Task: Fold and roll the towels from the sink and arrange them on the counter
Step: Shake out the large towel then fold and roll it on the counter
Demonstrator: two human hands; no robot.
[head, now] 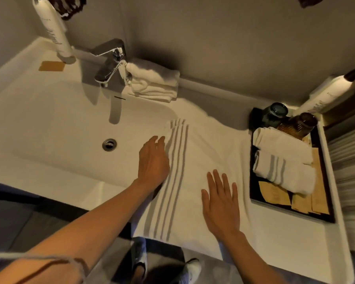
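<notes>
Lying flat on the tabletop (275, 232) beside the sink (49, 124), the striped towel (203, 152) runs lengthwise away from the person. Both hands are open: the left hand (153, 160) at its striped edge, the right hand (220, 203) palm-down on its nearer half.

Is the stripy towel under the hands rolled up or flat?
Flat. The striped towel lies spread across the counter, both hands open on it.
</notes>
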